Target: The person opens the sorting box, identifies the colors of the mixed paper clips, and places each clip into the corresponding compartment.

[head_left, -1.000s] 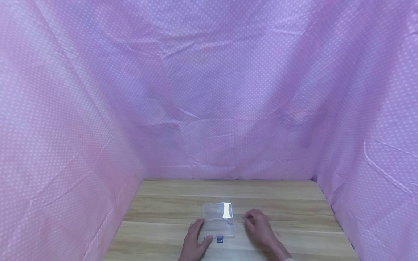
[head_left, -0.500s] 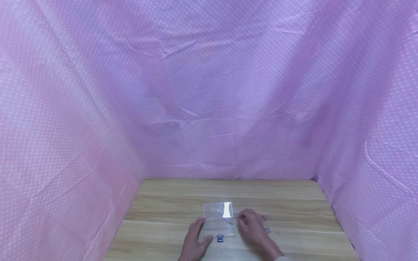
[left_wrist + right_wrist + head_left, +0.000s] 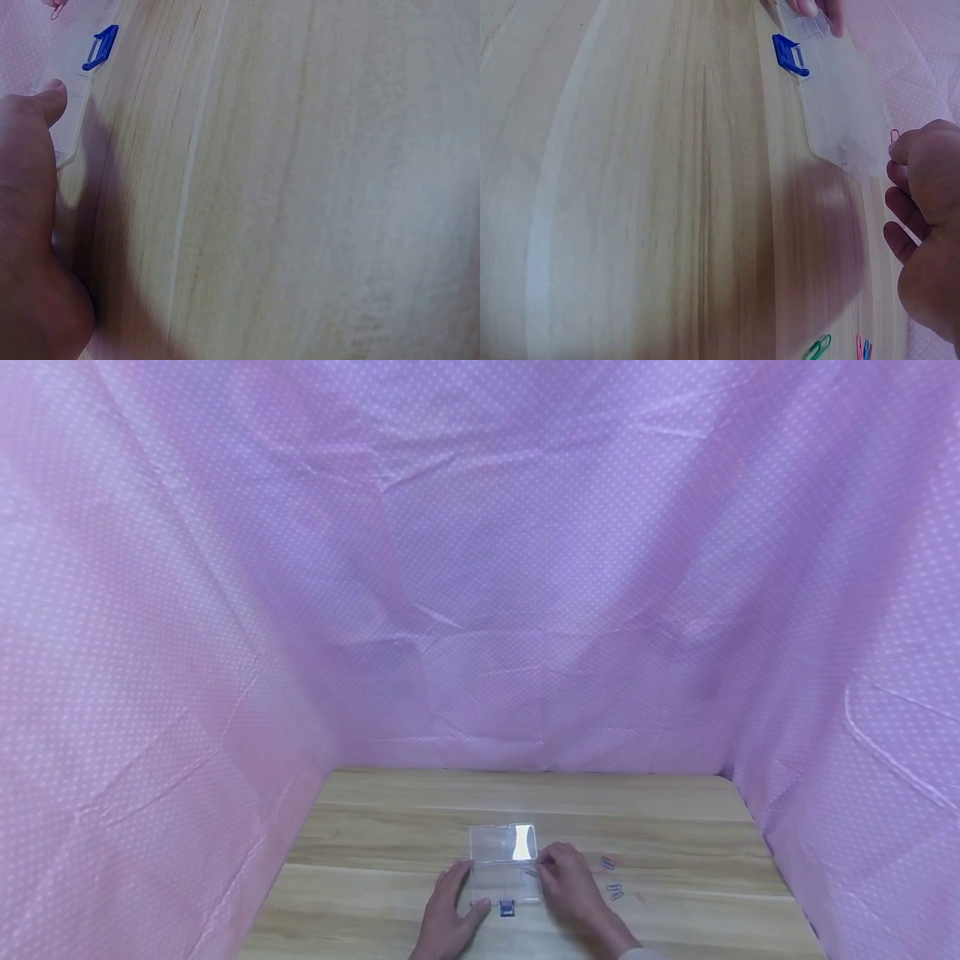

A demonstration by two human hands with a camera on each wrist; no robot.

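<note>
A clear plastic box [image 3: 495, 883] stands on the table with its lid [image 3: 491, 842] folded back and its blue latch [image 3: 507, 908] toward the person. My left hand [image 3: 447, 906] holds the box's left end, the thumb at the front edge and the fingers farther back. Between thumb and fingertip my right hand [image 3: 572, 883] pinches a red paper clip [image 3: 895, 135], held at the box's right end. Another paper clip [image 3: 529, 872] shows inside the box, near the right hand's fingertips.
Several loose paper clips [image 3: 615, 891] lie on the wooden table [image 3: 375, 839] to the right of the right hand; a green clip [image 3: 817, 347] is among them. Pink dotted cloth [image 3: 480, 693] hangs behind the table and at both sides.
My right hand has moved left to the box's right end, uncovering the loose paper clips on the table. The left hand stays at the box's left end.
</note>
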